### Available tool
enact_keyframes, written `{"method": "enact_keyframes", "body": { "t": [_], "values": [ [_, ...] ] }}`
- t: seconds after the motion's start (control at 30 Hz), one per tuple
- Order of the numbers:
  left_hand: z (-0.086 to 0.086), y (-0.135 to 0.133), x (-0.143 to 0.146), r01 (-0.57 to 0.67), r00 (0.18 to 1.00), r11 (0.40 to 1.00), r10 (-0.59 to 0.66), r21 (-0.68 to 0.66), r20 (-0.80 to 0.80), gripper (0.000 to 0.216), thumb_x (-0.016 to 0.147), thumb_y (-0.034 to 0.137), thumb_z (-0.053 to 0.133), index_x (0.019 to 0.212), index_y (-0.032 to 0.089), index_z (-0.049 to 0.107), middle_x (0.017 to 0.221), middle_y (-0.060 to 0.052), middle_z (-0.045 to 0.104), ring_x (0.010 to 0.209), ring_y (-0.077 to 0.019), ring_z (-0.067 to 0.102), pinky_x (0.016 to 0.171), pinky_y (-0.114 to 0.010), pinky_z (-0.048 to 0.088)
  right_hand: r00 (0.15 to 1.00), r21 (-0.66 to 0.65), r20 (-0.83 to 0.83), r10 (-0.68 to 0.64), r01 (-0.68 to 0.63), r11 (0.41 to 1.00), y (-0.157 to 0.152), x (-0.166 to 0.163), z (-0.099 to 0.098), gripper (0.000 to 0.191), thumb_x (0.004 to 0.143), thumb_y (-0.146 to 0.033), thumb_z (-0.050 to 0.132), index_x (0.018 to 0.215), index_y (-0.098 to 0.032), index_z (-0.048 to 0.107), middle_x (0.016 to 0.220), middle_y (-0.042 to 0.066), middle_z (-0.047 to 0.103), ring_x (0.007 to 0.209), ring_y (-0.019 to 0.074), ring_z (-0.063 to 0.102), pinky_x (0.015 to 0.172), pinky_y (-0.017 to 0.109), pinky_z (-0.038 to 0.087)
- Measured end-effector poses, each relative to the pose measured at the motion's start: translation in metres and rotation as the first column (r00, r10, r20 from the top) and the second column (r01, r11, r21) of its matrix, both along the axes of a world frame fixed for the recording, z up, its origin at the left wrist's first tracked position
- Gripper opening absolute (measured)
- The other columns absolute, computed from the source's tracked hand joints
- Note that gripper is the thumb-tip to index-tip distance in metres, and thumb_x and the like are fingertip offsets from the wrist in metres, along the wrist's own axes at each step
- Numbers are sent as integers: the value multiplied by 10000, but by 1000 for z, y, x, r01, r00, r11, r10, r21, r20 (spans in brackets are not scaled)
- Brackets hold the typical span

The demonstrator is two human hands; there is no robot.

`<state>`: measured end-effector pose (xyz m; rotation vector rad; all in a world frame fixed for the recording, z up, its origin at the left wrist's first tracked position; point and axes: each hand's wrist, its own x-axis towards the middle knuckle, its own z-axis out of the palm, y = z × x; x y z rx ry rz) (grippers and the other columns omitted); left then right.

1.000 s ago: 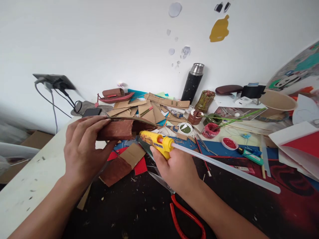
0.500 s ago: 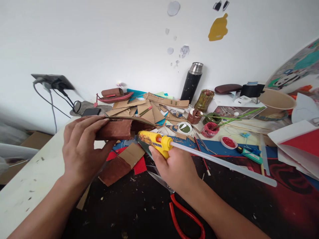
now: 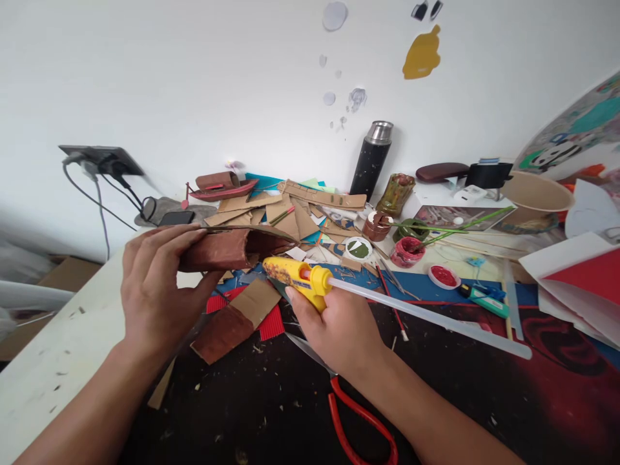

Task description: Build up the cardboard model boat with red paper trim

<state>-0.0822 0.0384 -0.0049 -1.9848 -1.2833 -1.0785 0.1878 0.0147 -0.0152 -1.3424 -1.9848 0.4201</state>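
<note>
My left hand [image 3: 157, 284] is closed round the left end of a hollow brown-painted cardboard piece [image 3: 217, 250], which is held above the table with its open end facing right. In my right hand [image 3: 343, 329] is a yellow hot glue gun [image 3: 295, 276], a long clear glue stick [image 3: 431, 316] jutting from its back. The gun's front end points left, close to the cardboard's open end; its tip is hidden. Beneath lie a half-painted cardboard strip [image 3: 227, 329] and a red corrugated piece [image 3: 272, 325]. Red-handled scissors [image 3: 361, 416] rest under my right forearm.
Cardboard scraps [image 3: 290, 219] and a small red model boat [image 3: 225, 187] lie at the back. Right of them stand a black thermos [image 3: 371, 161] and paint jars [image 3: 407, 250] with brushes. A green cutter [image 3: 489, 302] and papers [image 3: 571, 271] are on the right.
The cardboard piece has shifted slightly left and turned, showing more of its open end. The glue gun has moved a little left, and a small gap now shows between them.
</note>
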Motion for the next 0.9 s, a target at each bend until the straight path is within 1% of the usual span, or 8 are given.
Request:
{"method": "enact_keyframes", "body": {
  "t": [0.23, 0.4, 0.5, 0.67, 0.73, 0.77, 0.83, 0.9],
  "values": [
    [-2, 1, -1, 9, 1000, 1000, -8, -30, 18, 515, 919, 261, 890, 1388, 158, 706, 1284, -245, 810, 1207, -431, 759, 1054, -607, 558, 999, -23, -32, 4, -4, 1000, 0, 0, -1, 436, 1095, -520, 589, 869, -201, 780, 802, 111, 815, 756, 288, 796, 665, 344, 551],
    [-3, 0, -2, -13, 999, 999, 15, -48, 37, 506, 934, 306, 880, 1392, 206, 691, 1290, -188, 815, 1220, -391, 751, 1058, -557, 559, 998, -42, -60, 7, -10, 999, 1, 1, 0, 417, 1090, -510, 593, 883, -199, 780, 835, 107, 825, 788, 279, 795, 688, 335, 556],
    [-3, -1, 0, -28, 998, 997, 31, -77, 47, 493, 934, 303, 878, 1379, 200, 692, 1293, -184, 811, 1227, -380, 743, 1061, -536, 556, 998, -55, -60, 17, -20, 998, 1, 1, 2, 414, 1093, -495, 582, 892, -194, 783, 846, 107, 825, 801, 284, 798, 695, 339, 553],
    [-5, -1, -1, -42, 996, 990, 52, -133, 72, 430, 957, 340, 828, 1341, 185, 712, 1276, -188, 813, 1209, -385, 742, 1060, -544, 556, 998, -119, -48, 51, -56, 991, 0, 1, 3, 454, 1082, -513, 582, 794, -201, 741, 773, 91, 789, 729, 251, 759, 650, 316, 521],
    [-6, 1, -5, -88, 983, 974, 119, -208, 138, 427, 944, 397, 814, 1307, 187, 732, 1267, -173, 814, 1203, -381, 742, 1049, -528, 563, 995, -164, -62, 80, -90, 982, 0, 0, 2, 443, 1073, -511, 596, 782, -205, 731, 755, 77, 776, 711, 233, 739, 638, 299, 513],
    [-6, 2, -7, -122, 966, 958, 175, -260, 190, 449, 923, 437, 818, 1292, 191, 742, 1258, -162, 815, 1188, -377, 746, 1028, -512, 571, 992, -185, -77, 97, -110, 977, 0, 0, 2, 428, 1068, -509, 604, 795, -206, 735, 764, 73, 778, 722, 228, 739, 646, 293, 517],
    [-5, 4, -12, -188, 896, 906, 317, -379, 312, 533, 864, 520, 836, 1288, 208, 755, 1246, -132, 820, 1149, -366, 755, 972, -478, 585, 986, -226, -112, 121, -144, 963, 0, 1, 2, 408, 1058, -514, 617, 818, -207, 739, 789, 72, 786, 747, 228, 744, 675, 290, 535],
    [-2, 5, -14, -212, 796, 847, 439, -487, 417, 633, 801, 584, 850, 1314, 226, 754, 1248, -107, 829, 1113, -360, 764, 930, -460, 589, 983, -260, -146, 109, -145, 955, 2, 3, 3, 419, 1048, -537, 619, 816, -207, 731, 783, 73, 778, 748, 233, 741, 695, 302, 549]
  ]
}}
